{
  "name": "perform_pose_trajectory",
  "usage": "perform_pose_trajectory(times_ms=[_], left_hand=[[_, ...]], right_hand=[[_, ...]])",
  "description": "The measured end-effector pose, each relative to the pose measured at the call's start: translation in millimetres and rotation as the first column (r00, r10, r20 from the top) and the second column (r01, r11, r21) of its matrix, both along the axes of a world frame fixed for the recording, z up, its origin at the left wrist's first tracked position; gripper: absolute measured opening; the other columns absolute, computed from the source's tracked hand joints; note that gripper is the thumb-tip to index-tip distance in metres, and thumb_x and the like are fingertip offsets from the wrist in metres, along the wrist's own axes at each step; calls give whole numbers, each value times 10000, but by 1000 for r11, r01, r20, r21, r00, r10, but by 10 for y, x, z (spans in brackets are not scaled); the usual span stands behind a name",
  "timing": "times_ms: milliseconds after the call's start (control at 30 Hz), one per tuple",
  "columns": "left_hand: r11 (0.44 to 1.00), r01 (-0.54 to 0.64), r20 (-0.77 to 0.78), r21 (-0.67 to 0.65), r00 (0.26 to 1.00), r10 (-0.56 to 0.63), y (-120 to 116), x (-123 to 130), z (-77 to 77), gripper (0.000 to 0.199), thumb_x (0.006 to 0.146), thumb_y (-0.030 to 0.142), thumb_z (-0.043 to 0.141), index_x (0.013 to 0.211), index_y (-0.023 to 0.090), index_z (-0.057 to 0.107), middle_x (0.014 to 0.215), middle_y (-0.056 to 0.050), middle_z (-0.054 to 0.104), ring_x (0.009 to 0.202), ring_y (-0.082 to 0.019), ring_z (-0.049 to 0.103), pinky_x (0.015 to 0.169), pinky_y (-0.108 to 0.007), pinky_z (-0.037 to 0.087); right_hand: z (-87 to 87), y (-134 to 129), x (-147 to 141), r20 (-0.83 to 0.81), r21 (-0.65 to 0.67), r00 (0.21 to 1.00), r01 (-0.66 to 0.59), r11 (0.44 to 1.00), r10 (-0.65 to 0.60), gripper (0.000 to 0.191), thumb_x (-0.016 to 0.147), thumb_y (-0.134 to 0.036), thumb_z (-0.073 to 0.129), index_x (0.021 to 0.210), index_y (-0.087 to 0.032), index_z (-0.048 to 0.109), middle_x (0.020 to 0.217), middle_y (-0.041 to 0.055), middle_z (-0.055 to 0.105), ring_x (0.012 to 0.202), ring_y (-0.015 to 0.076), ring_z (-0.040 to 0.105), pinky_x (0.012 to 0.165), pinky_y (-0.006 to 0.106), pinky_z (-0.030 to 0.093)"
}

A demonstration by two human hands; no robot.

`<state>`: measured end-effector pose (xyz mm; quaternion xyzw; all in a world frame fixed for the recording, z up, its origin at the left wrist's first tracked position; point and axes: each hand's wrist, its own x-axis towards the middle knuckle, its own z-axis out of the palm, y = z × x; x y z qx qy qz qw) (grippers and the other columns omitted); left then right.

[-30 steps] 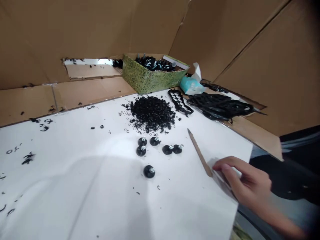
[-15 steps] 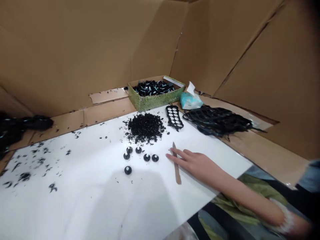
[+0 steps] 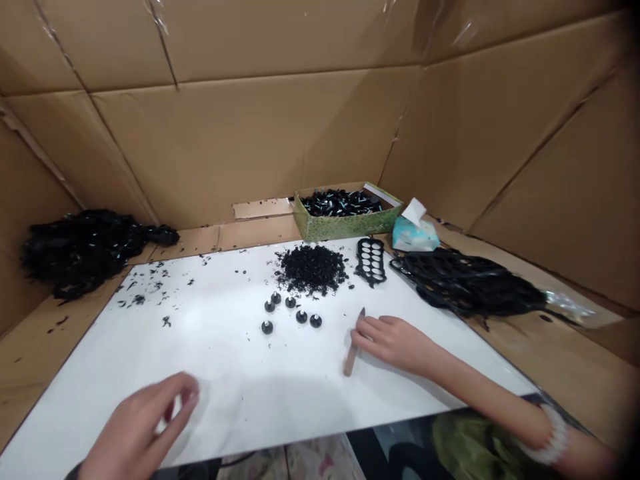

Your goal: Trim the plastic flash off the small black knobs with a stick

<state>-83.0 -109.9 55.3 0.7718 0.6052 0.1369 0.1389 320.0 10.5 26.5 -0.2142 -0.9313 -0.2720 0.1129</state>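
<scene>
Cardboard walls [image 3: 235, 133] line the bay on three sides, with a white sheet [image 3: 240, 373] laid on the cardboard floor [image 3: 540, 353]. Far left, off the sheet: tangled heap of black rubber parts [image 3: 85, 253]. Black scraps [image 3: 150, 293] litter the sheet's upper left.

Left hand [image 3: 143, 427] is at the sheet's lower left, raised off the surface from what the view shows, palm side turned in, fingers half curled, tips bunched toward the thumb. Slightly blurred, nothing visible in it, but the fingers could hide something small.

Upper middle: mound of small black rings [image 3: 313, 270]. Below it, six black round feet with metal studs [image 3: 291, 302] stand in a loose cluster, well apart from both hands. Behind the mound, against the back wall, sits a green patterned box [image 3: 313, 223] full of black studded parts [image 3: 340, 203].

Right hand [image 3: 395, 343] lies palm down on the sheet, right of the feet, forearm reaching in from lower right, beaded bracelet [image 3: 553, 437] on the wrist. Fingers are half closed over a wooden stick [image 3: 351, 358], its ends showing on either side. Firm grip or light contact: cannot tell.

Further right: black perforated plate [image 3: 371, 261], tissue pack [image 3: 413, 233], pile of black moulded frames [image 3: 465, 283].
</scene>
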Motion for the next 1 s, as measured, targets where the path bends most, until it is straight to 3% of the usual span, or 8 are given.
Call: perform_pose_trajectory(times_ms=[100, 167, 267, 400, 567, 733, 867, 1000], left_hand=[[994, 109, -25, -10, 994, -109, 422, 335, -20, 193, 846, 384, 435, 892, 253, 570, 873, -20, 628, 747, -187, 582, 672, -302, 471], [988, 150, -5, 31, 989, -150, 705, 518, -105, 212, 826, 385, 461, 940, 237, 562, 956, -45, 612, 857, -212, 569, 723, -326, 462], [988, 136, 17, 67, 990, -137, 1010, 674, -281, 332, 759, 447, 553, 1008, 228, 550, 995, -63, 591, 935, -248, 529, 745, -357, 448], [990, 97, 49, 102, 993, -103, 1182, 754, -418, 319, 720, 434, 594, 964, 229, 567, 948, -53, 573, 921, -247, 506, 744, -356, 434], [988, 71, 173, 136, 980, -94, 1220, 796, -413, 149, 686, 301, 579, 800, 205, 568, 835, -38, 569, 843, -218, 497, 734, -326, 411], [999, 29, 266, 35, 963, -38, 1202, 735, -454, 165, 668, 326, 566, 750, 183, 556, 613, 28, 498, 580, -136, 453, 552, -249, 369], [993, 74, 390, -93, 920, -32, 1163, 714, -492, 173, 648, 341, 584, 693, 178, 549, 549, 57, 423, 516, -105, 379, 498, -226, 305], [989, 113, 405, -98, 912, -65, 1132, 716, -458, 179, 631, 315, 596, 602, 184, 477, 555, 56, 387, 531, -106, 355, 509, -233, 277]], right_hand=[[4, -125, -159, -256, 36, 966, 41, 999, -30, 134, 839, -93, 418, 819, -176, 520, 658, 16, 584, 591, 118, 528, 505, 233, 335], [25, -195, -341, -473, -71, 877, 62, 996, -89, 71, 814, -120, 449, 805, -168, 501, 628, 10, 569, 555, 113, 515, 490, 227, 336], [113, -210, -691, -632, -211, 767, -37, 977, -108, 60, 782, -121, 457, 790, -180, 471, 638, 5, 566, 563, 116, 526, 515, 225, 372], [295, -74, -1153, -716, -198, 698, -182, 963, -15, 49, 780, -144, 455, 789, -191, 468, 652, 5, 575, 578, 119, 533, 544, 226, 399], [278, 154, -1454, -724, -234, 687, -165, 958, -58, 104, 831, -198, 420, 868, -177, 516, 653, 11, 590, 562, 121, 532, 541, 226, 385], [-12, 281, -1472, -582, -553, 799, -250, 795, -153, 415, 868, -189, 361, 1281, -222, 384, 735, -20, 642, 577, 99, 564, 551, 188, 396], [-84, 249, -1508, -553, -665, 820, -329, 671, -147, 268, 889, -222, 385, 1087, -223, 565, 844, 25, 668, 732, 132, 601, 650, 218, 430], [-84, 203, -1550, -566, -708, 814, -397, 584, -133, 180, 876, -292, 455, 893, -196, 607, 798, 38, 655, 699, 141, 579, 634, 235, 427]])
